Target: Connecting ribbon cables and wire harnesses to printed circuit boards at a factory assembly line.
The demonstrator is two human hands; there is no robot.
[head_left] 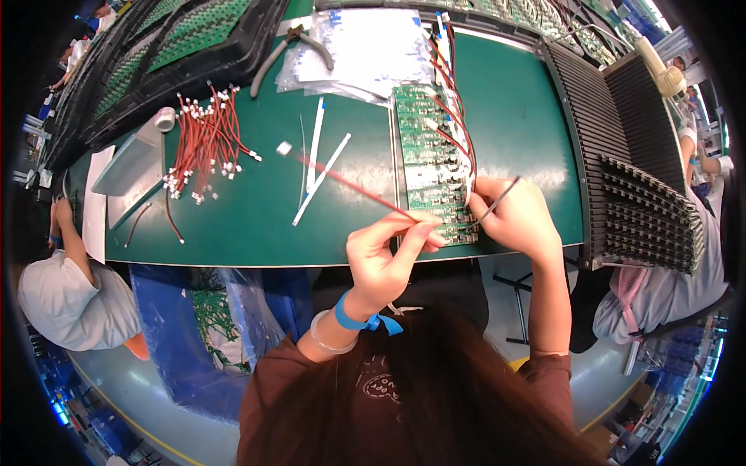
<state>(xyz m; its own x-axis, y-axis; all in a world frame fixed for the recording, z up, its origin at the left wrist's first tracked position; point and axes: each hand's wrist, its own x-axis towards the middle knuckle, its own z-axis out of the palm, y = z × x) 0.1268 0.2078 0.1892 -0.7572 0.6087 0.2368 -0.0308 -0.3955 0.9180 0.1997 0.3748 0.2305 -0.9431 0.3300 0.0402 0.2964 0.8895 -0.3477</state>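
Note:
A green circuit board panel lies lengthwise on the table, with several red-and-black wire leads attached along its right side. Over its near end, my left hand pinches a red connector wire, whose white plug end points away to the upper left. My right hand is closed at the board's right edge. From its fingers sticks a thin dark grey rod-like tool; its exact kind cannot be made out. The right fingertips are partly hidden behind the hand.
To the left lie a pile of red connector wires, white flat strips and a tape roll. Pliers rest by plastic bags. A slotted black rack stands right; black trays stand far left. Co-workers sit either side.

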